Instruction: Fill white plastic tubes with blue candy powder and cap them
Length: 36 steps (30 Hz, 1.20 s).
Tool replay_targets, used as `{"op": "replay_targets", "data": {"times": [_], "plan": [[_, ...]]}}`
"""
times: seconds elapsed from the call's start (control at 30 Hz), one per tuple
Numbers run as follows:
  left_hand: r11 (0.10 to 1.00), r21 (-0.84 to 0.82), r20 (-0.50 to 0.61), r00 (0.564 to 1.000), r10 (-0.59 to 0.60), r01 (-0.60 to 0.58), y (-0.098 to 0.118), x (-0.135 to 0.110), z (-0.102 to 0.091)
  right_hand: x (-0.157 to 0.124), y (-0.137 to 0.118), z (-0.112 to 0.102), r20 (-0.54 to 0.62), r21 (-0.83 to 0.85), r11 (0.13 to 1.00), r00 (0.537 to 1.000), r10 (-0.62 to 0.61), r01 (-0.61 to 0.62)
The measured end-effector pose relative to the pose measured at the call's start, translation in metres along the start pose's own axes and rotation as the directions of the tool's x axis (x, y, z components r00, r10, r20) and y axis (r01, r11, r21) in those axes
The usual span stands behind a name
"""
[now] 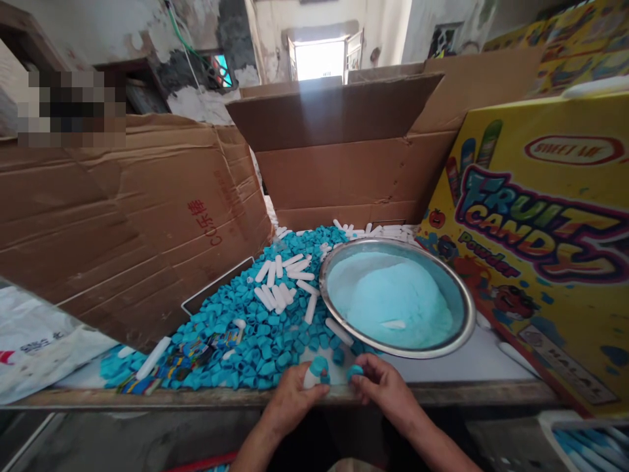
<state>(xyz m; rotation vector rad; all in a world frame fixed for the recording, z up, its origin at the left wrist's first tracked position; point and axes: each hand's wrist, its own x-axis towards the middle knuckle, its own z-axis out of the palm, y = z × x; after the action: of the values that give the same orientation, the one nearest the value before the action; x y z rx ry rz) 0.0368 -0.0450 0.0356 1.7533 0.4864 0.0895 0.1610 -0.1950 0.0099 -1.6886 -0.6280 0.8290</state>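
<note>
My left hand (293,396) is closed around a short white plastic tube (310,378) with blue at its upper end; whether that is a cap or powder I cannot tell. Beside it, my right hand (382,387) pinches a small blue cap (354,372) between thumb and fingers. The two hands are apart, over the table's front edge. Just beyond them spreads a heap of loose blue caps (275,334), with several white tubes (275,295) lying on top. A metal bowl (417,354) of pale blue powder (398,295) stands behind my right hand, a white piece (393,324) lying in the powder.
Cardboard flaps (344,177) wall off the back, and another cardboard sheet (122,229) leans at the left. A yellow candy carton (540,262) stands at the right. Colourful wrappers (191,354) lie among the caps. A container (584,432) of blue-and-white tubes is low at the right.
</note>
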Motion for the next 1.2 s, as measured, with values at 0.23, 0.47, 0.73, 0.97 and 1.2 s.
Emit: {"op": "replay_targets", "data": {"times": [0.23, 0.47, 0.73, 0.97, 1.2], "plan": [[0.986, 0.168, 0.167, 0.986, -0.011, -0.018, 0.004, 0.007, 0.017, -0.016, -0.021, -0.005, -0.075, 0.216, 0.975, 0.996, -0.039, 0.054], [0.888, 0.46, 0.226, 0.968, -0.112, -0.004, 0.011, 0.006, 0.017, -0.016, -0.017, -0.007, 0.067, 0.163, 0.984, 0.996, 0.057, -0.068], [0.788, 0.596, 0.313, 0.948, -0.051, -0.154, 0.02, 0.011, 0.016, -0.014, -0.03, -0.025, 0.266, 0.062, 0.983, 0.952, 0.152, -0.174], [0.843, 0.529, 0.257, 0.965, -0.046, -0.1, 0.02, 0.011, 0.026, -0.023, -0.037, -0.029, 0.139, 0.015, 0.99, 0.98, 0.139, -0.143], [0.856, 0.504, 0.268, 0.963, -0.029, -0.115, 0.018, 0.01, 0.026, -0.022, -0.045, -0.029, 0.188, -0.04, 0.993, 0.975, 0.114, -0.108]]}}
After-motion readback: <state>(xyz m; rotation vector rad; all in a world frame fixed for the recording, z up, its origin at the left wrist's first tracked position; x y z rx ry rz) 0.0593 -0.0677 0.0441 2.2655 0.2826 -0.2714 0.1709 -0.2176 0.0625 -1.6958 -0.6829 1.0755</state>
